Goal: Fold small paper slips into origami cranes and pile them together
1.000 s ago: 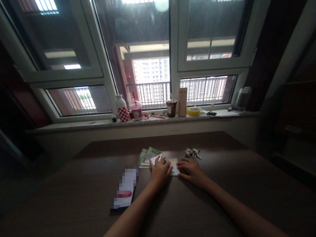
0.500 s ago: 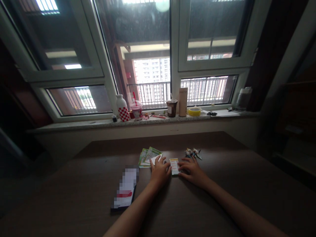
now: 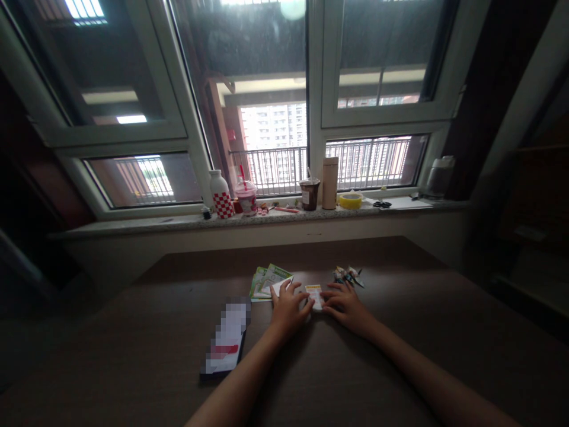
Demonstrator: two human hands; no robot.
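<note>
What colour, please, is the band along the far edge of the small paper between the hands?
Yellow-orange, on a white paper; the head view shows it.

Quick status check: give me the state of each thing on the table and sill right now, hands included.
Small paper: flat on the table, pinned between both hands.
Left hand: pressing its left edge.
Right hand: pressing its right edge.
Green sheets: fanned, untouched.
Folded figures: finished, apart.
Pink cup: upright on sill.
</note>
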